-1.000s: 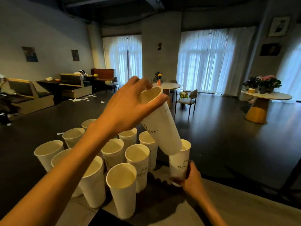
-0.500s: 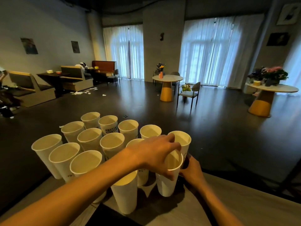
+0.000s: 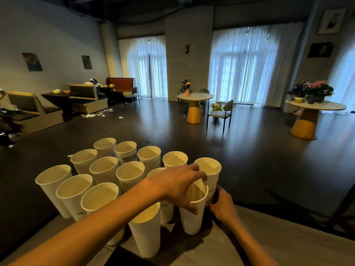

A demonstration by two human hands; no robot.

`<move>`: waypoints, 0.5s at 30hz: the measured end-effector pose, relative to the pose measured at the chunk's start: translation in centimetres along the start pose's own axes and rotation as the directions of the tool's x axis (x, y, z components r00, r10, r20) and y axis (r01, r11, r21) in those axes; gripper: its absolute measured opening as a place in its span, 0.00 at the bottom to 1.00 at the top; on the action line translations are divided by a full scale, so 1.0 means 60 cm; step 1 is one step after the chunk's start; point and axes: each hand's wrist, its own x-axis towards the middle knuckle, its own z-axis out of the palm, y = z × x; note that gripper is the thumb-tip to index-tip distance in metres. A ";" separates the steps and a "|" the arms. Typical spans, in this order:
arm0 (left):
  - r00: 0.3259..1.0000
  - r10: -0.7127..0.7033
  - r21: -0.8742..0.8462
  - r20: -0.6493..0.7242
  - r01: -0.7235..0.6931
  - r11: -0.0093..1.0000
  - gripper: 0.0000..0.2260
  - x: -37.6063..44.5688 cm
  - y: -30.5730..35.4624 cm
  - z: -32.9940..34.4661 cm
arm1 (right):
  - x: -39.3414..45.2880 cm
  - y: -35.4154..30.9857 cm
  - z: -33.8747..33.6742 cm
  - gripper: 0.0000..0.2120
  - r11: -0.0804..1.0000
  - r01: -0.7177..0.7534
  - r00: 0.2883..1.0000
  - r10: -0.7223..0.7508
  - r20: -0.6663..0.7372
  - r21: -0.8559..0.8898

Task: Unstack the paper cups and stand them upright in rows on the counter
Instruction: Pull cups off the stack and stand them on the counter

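While standing it at the right end of the near row, pinched a white paper cup [image 3: 193,217] by its rim from above with the left grip [image 3: 178,187], thumb on the near lip and fingers on the far lip, probably to seat the base flat on the table [image 3: 269,237]. Curled the right grip [image 3: 221,207] round the foot of the rear cup [image 3: 209,169] just behind, apparently to steady it; could not tell whether more cups nested inside. Left the other cups [image 3: 104,167] upright in close rows to the left.
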 end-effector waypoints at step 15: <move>0.991 -0.125 -0.174 -0.054 0.114 0.978 0.36 -0.042 0.013 -0.055 | -0.098 -0.040 -0.082 0.41 0.949 -0.067 0.998 0.067 -0.010 -0.307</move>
